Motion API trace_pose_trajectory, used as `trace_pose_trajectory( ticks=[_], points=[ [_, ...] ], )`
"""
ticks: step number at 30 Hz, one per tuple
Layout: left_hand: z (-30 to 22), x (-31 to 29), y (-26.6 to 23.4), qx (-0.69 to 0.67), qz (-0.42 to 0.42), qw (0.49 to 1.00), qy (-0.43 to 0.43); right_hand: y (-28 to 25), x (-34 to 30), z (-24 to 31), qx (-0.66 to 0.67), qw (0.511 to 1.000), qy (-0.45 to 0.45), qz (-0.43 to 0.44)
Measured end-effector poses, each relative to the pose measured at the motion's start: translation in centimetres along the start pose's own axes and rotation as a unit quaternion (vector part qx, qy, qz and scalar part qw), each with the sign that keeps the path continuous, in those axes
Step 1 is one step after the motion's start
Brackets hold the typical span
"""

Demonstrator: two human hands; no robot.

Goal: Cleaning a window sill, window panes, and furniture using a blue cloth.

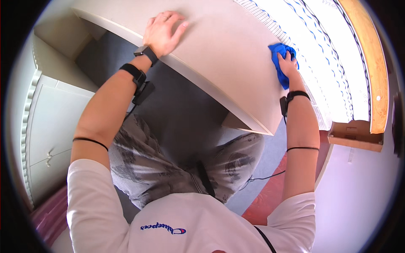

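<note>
My left hand (pixel 163 33) rests on the pale desktop (pixel 219 55) near its front edge, thumb out to the side and fingers slightly curled, with nothing in it. At the right end of the desktop, my right hand (pixel 288 64) holds a crumpled blue cloth (pixel 276 55) against the surface. Part of the cloth bunches out around the fingers, and its underside is hidden. The cloth lies right beside a white curtain (pixel 312 38) with dark wavy stripes.
Dark leg space opens beneath the desktop, above my knees. A white cabinet (pixel 52 122) with small handles stands at the left. Past the curtain are a yellow-orange border (pixel 371 55) and a brown open box (pixel 356 141). A black cable (pixel 270 175) runs beside my right knee.
</note>
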State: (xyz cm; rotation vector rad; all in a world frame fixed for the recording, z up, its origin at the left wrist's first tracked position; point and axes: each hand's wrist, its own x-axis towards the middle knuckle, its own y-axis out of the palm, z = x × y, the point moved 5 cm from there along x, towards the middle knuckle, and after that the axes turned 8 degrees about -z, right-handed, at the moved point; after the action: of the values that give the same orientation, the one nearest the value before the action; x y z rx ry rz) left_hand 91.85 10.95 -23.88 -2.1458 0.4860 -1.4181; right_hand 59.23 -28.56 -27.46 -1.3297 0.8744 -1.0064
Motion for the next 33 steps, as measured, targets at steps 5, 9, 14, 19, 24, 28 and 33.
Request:
trace_pose_trajectory(
  ticks=[5, 9, 14, 19, 24, 28, 33],
  points=[
    [1.0, -0.6, -0.2, 0.026, -0.016, 1.0, -0.005, 0.0, -2.6, 11.8, -0.005, 0.999, -0.039, 0.025],
    [0.9, -0.2, 0.0, 0.026, -0.025, 0.999, -0.007, -0.7, -10.3, 27.0, 0.068, 0.975, -0.212, 0.006],
    [0.8, 0.4, 0.0, -0.043, -0.037, 0.998, -0.018, -1.9, -18.5, 37.0, 0.026, 0.935, -0.349, 0.054],
    [1.5, -0.2, -0.8, 0.006, -0.021, 1.0, -0.006, -2.0, -13.9, 32.2, 0.096, 0.946, -0.307, 0.043],
    [0.9, -0.1, 0.1, 0.004, -0.009, 1.0, -0.016, 0.6, -1.1, 12.9, 0.043, 0.985, -0.166, -0.017],
    [-1.7, 0.8, 0.5, -0.053, -0.049, 0.997, -0.024, -1.2, 7.1, -7.5, -0.1, 0.993, -0.05, -0.049],
    [-0.3, -0.1, -0.9, -0.038, 0.009, 0.998, -0.039, 2.8, 5.0, 0.8, -0.054, 0.995, 0.074, 0.042]
  ],
)
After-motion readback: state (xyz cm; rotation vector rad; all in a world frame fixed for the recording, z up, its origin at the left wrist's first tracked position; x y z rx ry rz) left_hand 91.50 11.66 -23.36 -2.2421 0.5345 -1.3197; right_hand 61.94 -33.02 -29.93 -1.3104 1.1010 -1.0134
